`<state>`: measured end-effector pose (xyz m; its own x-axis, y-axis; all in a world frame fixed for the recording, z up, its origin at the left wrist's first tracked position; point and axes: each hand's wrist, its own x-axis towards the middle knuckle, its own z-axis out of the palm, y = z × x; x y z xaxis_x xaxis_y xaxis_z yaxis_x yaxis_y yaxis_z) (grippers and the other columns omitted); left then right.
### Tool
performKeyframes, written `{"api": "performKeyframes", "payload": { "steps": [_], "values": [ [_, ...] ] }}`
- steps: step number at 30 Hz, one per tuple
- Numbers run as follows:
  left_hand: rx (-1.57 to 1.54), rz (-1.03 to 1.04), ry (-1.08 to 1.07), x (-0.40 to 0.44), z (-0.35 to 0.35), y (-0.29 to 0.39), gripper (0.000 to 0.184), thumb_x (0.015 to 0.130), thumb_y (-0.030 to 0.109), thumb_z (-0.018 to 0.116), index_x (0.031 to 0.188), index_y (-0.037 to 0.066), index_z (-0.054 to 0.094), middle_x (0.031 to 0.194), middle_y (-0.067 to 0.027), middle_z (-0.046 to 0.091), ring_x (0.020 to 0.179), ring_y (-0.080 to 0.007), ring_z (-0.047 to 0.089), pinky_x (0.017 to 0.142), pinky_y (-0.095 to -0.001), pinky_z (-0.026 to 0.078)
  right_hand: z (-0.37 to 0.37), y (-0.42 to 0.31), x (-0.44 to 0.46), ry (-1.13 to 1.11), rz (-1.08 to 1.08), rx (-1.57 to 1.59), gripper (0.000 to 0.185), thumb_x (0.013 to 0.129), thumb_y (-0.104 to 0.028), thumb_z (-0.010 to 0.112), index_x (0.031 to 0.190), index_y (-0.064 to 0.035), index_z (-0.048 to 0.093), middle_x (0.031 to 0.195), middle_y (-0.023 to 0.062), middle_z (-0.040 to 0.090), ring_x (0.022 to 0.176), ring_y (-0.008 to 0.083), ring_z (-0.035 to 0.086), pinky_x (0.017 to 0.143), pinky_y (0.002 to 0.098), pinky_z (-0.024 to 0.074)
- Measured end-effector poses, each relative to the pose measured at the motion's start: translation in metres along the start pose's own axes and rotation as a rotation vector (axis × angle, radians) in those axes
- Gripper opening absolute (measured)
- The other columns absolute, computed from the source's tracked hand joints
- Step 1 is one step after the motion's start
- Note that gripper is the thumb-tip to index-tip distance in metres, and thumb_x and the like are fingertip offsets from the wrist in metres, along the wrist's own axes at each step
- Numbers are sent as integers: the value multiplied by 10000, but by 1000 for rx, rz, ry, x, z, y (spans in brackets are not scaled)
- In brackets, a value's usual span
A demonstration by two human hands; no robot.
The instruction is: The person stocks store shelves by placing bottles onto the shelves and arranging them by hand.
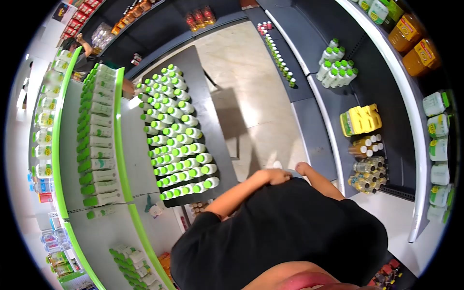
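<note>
- The left hand (279, 177) is bent in at the waist, fingers seemingly curled; I cannot tell how far open it is or whether it grips anything.
- The right hand (302, 168) shows only in part beside the dark shelving (316, 157); nothing is visible in it, but its grip cannot be told.
- The green-capped white bottles (181, 128) stand upright in close rows on the dark desk (212, 125), ahead and to the left of the person.
- The nearest bottles sit close to the desk's near edge, so a swing of the left elbow or a knock to the desk could send one over.
- Such tight spacing could let one toppled bottle push its neighbours.
- A careless turn to the right could bring an arm against the shelving, where yellow jugs (362, 120) and a row of small bottles (278, 55) stand.
- A co-worker's arm (128, 88) shows near the desk's left side; two people reaching across the rows could bump the bottles.
</note>
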<state>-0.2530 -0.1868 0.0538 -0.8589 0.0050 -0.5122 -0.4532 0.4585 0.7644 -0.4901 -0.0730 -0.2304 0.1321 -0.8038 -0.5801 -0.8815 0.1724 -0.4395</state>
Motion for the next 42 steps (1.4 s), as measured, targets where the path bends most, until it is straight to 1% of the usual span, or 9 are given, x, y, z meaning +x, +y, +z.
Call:
{"api": "performKeyframes", "payload": {
  "steps": [9,11,13,18,22,25,28,33,42],
  "values": [
    [-102,71,396,69,-79,4,412,885,298,593,1269,150,565,1065,-143,682,964,-356,648,840,-454,512,-75,74,-22,605,441,1204,164,860,-126,578,976,-45,662,799,94,685,677,203,656,572,323,527],
    [223,-14,319,81,-62,-41,406,893,290,584,1275,152,564,1058,-141,688,955,-343,657,845,-449,513,-58,97,-35,496,651,1062,132,874,-142,625,982,-86,677,865,63,696,739,190,677,601,335,549],
    [425,-174,-13,71,-60,-60,370,905,310,576,1229,134,603,1078,-150,698,948,-324,663,839,-440,520,-22,137,-39,-35,296,-164,134,868,-180,586,897,-119,701,849,47,714,769,187,687,623,350,553],
    [-757,-125,380,107,-14,-236,330,911,268,611,1189,92,614,1014,-153,696,832,-247,676,731,-376,542,66,166,-52,-60,723,1129,221,887,-266,585,854,-85,707,782,106,685,745,255,672,663,399,540],
    [-1140,-480,661,101,-91,-312,292,909,210,614,1149,47,579,867,-81,634,711,-212,623,589,-360,539,-39,62,-53,-106,562,486,271,832,-315,576,809,-92,729,852,145,703,777,285,667,693,445,527],
    [30,-306,384,86,-140,-412,372,836,286,586,1126,93,715,1041,-184,709,1014,-303,669,902,-385,524,-110,40,-14,-188,205,213,275,823,-314,581,821,-84,732,882,160,704,809,315,670,712,457,524],
    [-442,-643,410,67,-200,-432,337,818,248,601,1099,88,696,1004,-138,714,1007,-277,663,862,-357,529,-181,60,87,-252,145,-57,255,822,-304,619,795,-63,695,781,125,698,688,263,643,602,439,491],
    [-690,-633,723,54,-240,-457,258,886,230,568,1044,55,672,816,-75,704,724,-182,672,643,-324,539,-344,22,192,609,332,1174,156,885,-137,589,1003,-58,653,772,19,634,692,132,620,613,293,509],
    [-596,-585,525,103,-252,-422,319,831,344,654,988,71,703,869,-102,721,763,-189,666,710,-346,538,-597,39,255,905,243,348,235,805,-168,657,1023,-82,666,967,126,685,810,262,663,750,376,520]
  ]
}}
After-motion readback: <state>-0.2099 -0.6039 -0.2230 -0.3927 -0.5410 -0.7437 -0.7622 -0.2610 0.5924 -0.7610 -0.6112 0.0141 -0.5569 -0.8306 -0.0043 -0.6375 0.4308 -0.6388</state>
